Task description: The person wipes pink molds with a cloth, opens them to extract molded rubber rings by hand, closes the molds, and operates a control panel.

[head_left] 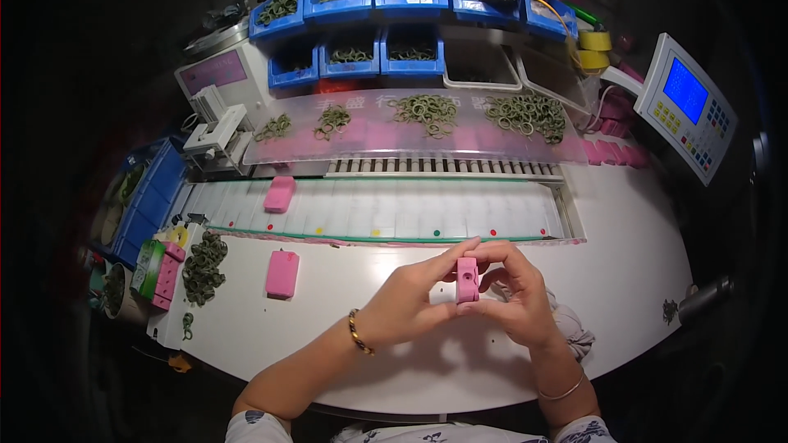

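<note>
- From where I stand, both hands have the pink block (467, 280) pinched between them, above the near part of the white table (640, 234); clock directions below are taken from it.
- The left hand (414, 299) grips from 9 o'clock, the right hand (525, 305) from 3, thumbs underneath, fingers curled over the top.
- The table's rounded front edge sweeps past at 6 o'clock, under the forearms; smooth white top spreads out toward 2 and 3 o'clock, giving the right elbow room.
- At 4 o'clock a rumpled, soft grey cloth (579, 338) sits just beside the right hand, crowding it.
- Toward 9 o'clock, a stretch of tabletop separates the left hand from a flat pink slab (282, 274) with rounded corners.
- The pale conveyor belt (460, 212), green along its near edge, crosses from 10 to 1 o'clock; another pink piece (280, 194) rests on it at 10.
- Farther out at 9 lies a tangled heap of dull green rings (205, 269).
- Near 12, more rings lie in clumps on a see-through plastic sheet (369, 135), with blue bins (338, 11) beyond.
</note>
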`<state>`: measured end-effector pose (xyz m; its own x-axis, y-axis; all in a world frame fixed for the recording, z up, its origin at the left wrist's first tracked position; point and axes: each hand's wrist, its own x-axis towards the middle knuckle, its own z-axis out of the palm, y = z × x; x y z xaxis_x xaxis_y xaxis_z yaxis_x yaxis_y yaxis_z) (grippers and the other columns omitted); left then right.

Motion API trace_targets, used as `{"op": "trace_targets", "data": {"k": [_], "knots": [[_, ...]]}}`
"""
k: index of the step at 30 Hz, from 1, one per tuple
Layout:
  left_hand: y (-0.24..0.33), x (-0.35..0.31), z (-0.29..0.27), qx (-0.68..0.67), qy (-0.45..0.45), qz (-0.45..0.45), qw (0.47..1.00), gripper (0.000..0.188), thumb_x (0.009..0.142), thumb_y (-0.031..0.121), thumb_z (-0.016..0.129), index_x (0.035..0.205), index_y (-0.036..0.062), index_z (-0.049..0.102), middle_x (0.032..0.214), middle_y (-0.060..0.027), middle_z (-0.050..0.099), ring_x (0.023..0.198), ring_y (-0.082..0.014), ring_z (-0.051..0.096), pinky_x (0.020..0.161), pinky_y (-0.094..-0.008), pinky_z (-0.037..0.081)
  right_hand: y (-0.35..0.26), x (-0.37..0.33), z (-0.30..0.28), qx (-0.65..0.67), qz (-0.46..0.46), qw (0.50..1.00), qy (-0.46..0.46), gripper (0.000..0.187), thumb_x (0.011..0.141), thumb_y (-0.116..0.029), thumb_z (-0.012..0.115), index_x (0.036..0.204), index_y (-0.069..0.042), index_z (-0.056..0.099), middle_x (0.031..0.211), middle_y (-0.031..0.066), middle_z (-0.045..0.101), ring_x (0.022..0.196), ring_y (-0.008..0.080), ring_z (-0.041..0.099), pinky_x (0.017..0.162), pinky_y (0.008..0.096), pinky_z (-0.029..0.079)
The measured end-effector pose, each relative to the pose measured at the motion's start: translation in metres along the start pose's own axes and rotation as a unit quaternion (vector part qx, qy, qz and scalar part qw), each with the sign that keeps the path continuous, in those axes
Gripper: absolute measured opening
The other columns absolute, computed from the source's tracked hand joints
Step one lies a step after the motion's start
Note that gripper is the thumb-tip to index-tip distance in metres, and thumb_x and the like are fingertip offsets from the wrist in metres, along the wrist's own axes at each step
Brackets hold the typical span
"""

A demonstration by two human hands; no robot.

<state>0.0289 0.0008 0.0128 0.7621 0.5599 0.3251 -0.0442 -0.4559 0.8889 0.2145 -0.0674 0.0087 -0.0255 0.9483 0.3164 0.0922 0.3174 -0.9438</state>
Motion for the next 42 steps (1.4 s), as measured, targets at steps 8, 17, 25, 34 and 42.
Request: {"op": "trace_targets", "data": {"k": [8, 17, 25, 34, 42], "knots": [[-0.003, -0.008, 0.000, -0.270, 0.072, -0.070, 0.958, 0.051, 0.083, 0.001, 0.070, 0.128, 0.0016, 0.046, 0.135, -0.0144, 0.050, 0.122, -0.0206, 0.052, 0.102, -0.0357, 0.044, -0.012, 0.000, -0.002, 0.146, 0.049, 0.988, 0.028, 0.036, 0.087, 0.001, 0.064, 0.122, 0.004, 0.056, 0.116, 0.0103, 0.061, 0.102, 0.0159, 0.061, 0.088, 0.0303, 0.052], [-0.013, -0.010, 0.030, -0.439, 0.113, -0.031, 0.891, 0.041, 0.083, 0.008, 0.074, 0.109, 0.0074, 0.042, 0.130, -0.0125, 0.043, 0.118, -0.0199, 0.051, 0.098, -0.0321, 0.046, -0.001, 0.000, 0.006, 0.124, 0.073, 0.989, 0.037, 0.029, 0.093, 0.003, 0.052, 0.121, 0.004, 0.056, 0.106, 0.0091, 0.065, 0.094, 0.0129, 0.062, 0.086, 0.0273, 0.052], [-0.021, -0.017, 0.013, -0.568, 0.108, -0.269, 0.770, 0.026, 0.090, 0.031, 0.065, 0.093, 0.0083, 0.053, 0.086, -0.0043, 0.057, 0.081, -0.0173, 0.058, 0.069, -0.0312, 0.050, -0.009, -0.003, 0.028, -0.098, -0.022, 0.991, -0.093, 0.068, 0.076, -0.018, 0.078, 0.135, -0.005, 0.047, 0.126, 0.0108, 0.048, 0.121, 0.0248, 0.043, 0.102, 0.0386, 0.037], [-0.022, -0.015, 0.013, -0.427, 0.240, -0.204, 0.848, 0.020, 0.087, 0.013, 0.059, 0.071, 0.0040, 0.052, 0.069, -0.0053, 0.056, 0.054, -0.0117, 0.047, 0.051, -0.0277, 0.042, -0.005, -0.004, 0.033, -0.278, -0.185, 0.942, 0.017, 0.042, 0.073, -0.016, 0.077, 0.114, -0.010, 0.066, 0.118, 0.0086, 0.058, 0.109, 0.0275, 0.051, 0.093, 0.0390, 0.040], [-0.012, -0.014, 0.017, -0.400, 0.251, -0.202, 0.858, 0.025, 0.087, 0.007, 0.057, 0.063, 0.0050, 0.048, 0.062, 0.0002, 0.049, 0.056, -0.0067, 0.043, 0.051, -0.0225, 0.038, -0.004, -0.006, 0.039, -0.352, -0.260, 0.897, 0.057, 0.025, 0.067, -0.004, 0.075, 0.089, -0.010, 0.066, 0.100, 0.0030, 0.065, 0.095, 0.0247, 0.057, 0.081, 0.0358, 0.041]]}}
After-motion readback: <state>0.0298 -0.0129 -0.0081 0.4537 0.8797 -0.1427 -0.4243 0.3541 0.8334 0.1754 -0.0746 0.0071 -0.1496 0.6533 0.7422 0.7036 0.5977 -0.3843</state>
